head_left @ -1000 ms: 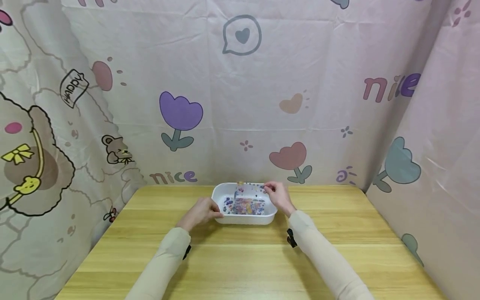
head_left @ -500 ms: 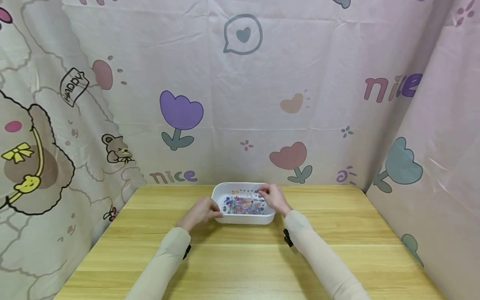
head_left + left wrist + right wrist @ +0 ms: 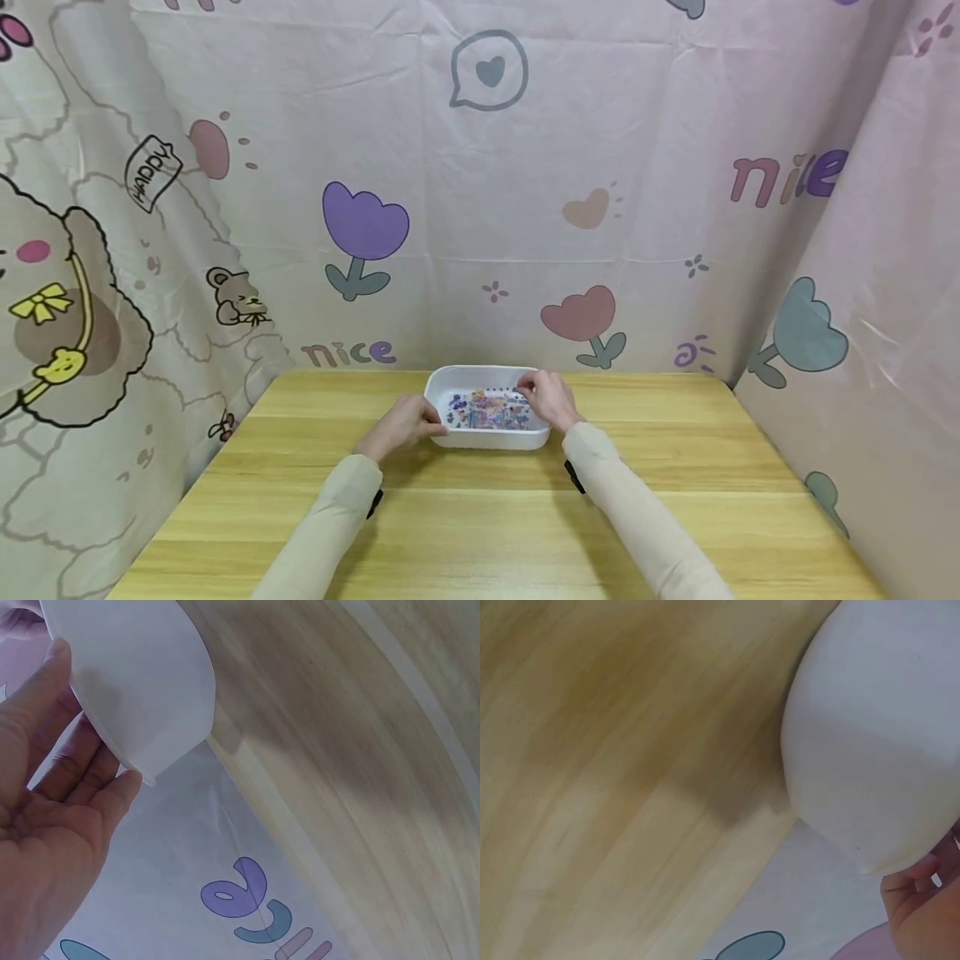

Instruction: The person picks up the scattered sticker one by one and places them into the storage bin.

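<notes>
A white plastic tub [image 3: 491, 439] stands near the back of the table. Inside it lie colourful printed clear sheets [image 3: 495, 412], which look like stickers. My left hand [image 3: 405, 427] grips the tub's left front rim; in the left wrist view, thumb and fingers [image 3: 120, 791] curl around that rim. Over the right side of the tub, my right hand [image 3: 551, 400] pinches the upper right corner of a clear printed sheet, whose row of small figures shows along the back inner wall. In the right wrist view the tub's outer wall [image 3: 877, 742] hides most of the curled fingers [image 3: 907, 889].
The wooden table [image 3: 480, 533] reaches toward me and to both sides of the tub. A patterned curtain [image 3: 465, 208] hangs close behind the table's back edge, with more cloth at left and right.
My right hand has come down and slightly left, lowering the clear printed sheet from above the tub's back rim into the tub. My left hand has stayed on the rim.
</notes>
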Available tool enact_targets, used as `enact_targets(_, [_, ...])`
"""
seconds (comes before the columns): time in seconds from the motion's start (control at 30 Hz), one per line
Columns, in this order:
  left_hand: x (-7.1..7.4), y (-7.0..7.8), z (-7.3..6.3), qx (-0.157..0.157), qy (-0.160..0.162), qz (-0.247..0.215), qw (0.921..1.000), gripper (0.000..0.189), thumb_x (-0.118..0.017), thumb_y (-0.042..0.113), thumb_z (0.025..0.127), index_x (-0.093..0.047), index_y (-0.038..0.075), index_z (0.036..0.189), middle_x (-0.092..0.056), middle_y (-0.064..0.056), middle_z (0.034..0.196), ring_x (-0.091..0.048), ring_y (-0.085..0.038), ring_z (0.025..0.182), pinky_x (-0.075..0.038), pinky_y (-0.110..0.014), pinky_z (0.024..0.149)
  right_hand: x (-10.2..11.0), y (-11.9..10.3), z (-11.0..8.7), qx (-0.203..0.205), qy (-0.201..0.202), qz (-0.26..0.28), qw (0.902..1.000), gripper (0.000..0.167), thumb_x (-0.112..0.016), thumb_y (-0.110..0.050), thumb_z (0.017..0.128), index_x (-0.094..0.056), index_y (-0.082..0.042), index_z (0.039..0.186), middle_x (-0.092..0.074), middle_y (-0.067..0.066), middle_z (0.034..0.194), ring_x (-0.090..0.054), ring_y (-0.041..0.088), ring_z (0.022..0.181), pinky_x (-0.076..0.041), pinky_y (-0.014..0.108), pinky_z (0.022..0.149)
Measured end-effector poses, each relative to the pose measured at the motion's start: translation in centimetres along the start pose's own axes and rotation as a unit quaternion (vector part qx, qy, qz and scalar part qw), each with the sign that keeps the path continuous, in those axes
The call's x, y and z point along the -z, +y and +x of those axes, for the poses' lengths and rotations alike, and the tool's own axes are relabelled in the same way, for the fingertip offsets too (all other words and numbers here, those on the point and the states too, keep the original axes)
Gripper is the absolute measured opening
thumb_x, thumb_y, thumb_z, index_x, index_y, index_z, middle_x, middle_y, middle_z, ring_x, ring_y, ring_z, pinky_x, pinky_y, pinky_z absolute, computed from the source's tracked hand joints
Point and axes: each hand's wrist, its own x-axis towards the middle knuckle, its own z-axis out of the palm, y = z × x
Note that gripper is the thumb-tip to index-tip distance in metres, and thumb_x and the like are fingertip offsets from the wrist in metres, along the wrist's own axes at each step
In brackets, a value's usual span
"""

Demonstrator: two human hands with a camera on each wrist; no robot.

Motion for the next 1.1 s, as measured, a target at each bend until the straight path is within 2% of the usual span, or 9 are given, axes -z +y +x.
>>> enact_targets(0.23, [0.0,0.0,0.2,0.003,0.002,0.003,1.0000,0.008,-0.080,0.018,0.080,-0.077,0.012,0.077,-0.073,0.002,0.074,-0.055,-0.009,0.068,-0.046,-0.025,0.066,0.0,-0.2,0.3,-0.028,0.004,0.005,0.9996,0.006,-0.071,-0.016,0.090,-0.077,-0.014,0.090,-0.074,0.001,0.089,-0.064,0.015,0.077,-0.051,0.033,0.068])
enact_targets(0.37, [-0.1,0.0,0.3,0.004,0.000,0.002,1.0000,0.008,-0.080,0.020,0.080,-0.077,0.012,0.078,-0.074,0.003,0.075,-0.056,-0.009,0.069,-0.047,-0.024,0.066,-0.2,-0.3,0.2,-0.033,0.000,-0.018,0.9993,0.006,-0.072,-0.017,0.089,-0.077,-0.013,0.090,-0.074,0.002,0.087,-0.063,0.015,0.075,-0.051,0.033,0.068])
enact_targets(0.53, [-0.2,-0.1,0.4,-0.001,0.001,-0.001,1.0000,0.008,-0.080,0.020,0.080,-0.077,0.013,0.077,-0.074,0.003,0.075,-0.056,-0.009,0.068,-0.047,-0.024,0.065,-0.4,-0.2,0.1,-0.019,0.012,-0.064,0.9977,0.012,-0.070,-0.014,0.090,-0.076,-0.010,0.099,-0.075,0.006,0.093,-0.066,0.019,0.078,-0.052,0.036,0.067])
enact_targets(0.73, [-0.2,-0.1,0.3,-0.006,0.001,-0.001,1.0000,0.009,-0.080,0.020,0.080,-0.077,0.012,0.077,-0.074,0.002,0.074,-0.055,-0.009,0.067,-0.046,-0.023,0.063,-0.3,-0.2,-0.2,-0.018,0.025,-0.074,0.9968,0.018,-0.069,-0.010,0.089,-0.074,-0.007,0.107,-0.075,0.009,0.097,-0.068,0.024,0.081,-0.053,0.039,0.069])
enact_targets(0.97, [-0.2,-0.1,0.2,-0.008,0.001,-0.002,1.0000,0.009,-0.080,0.019,0.080,-0.077,0.012,0.076,-0.073,0.002,0.073,-0.055,-0.009,0.067,-0.046,-0.023,0.063,-0.4,0.2,-0.8,-0.003,0.039,-0.073,0.9966,0.015,-0.067,-0.009,0.088,-0.076,-0.010,0.101,-0.074,0.006,0.093,-0.067,0.022,0.079,-0.053,0.038,0.069])
enact_targets(1.1, [0.0,0.0,0.1,-0.004,0.002,-0.001,1.0000,0.009,-0.080,0.019,0.080,-0.077,0.012,0.076,-0.074,0.002,0.074,-0.054,-0.009,0.067,-0.045,-0.023,0.064,-0.1,0.4,-1.1,0.012,0.056,-0.054,0.9969,0.012,-0.067,-0.009,0.087,-0.076,-0.012,0.093,-0.073,0.003,0.087,-0.065,0.019,0.077,-0.052,0.037,0.067])
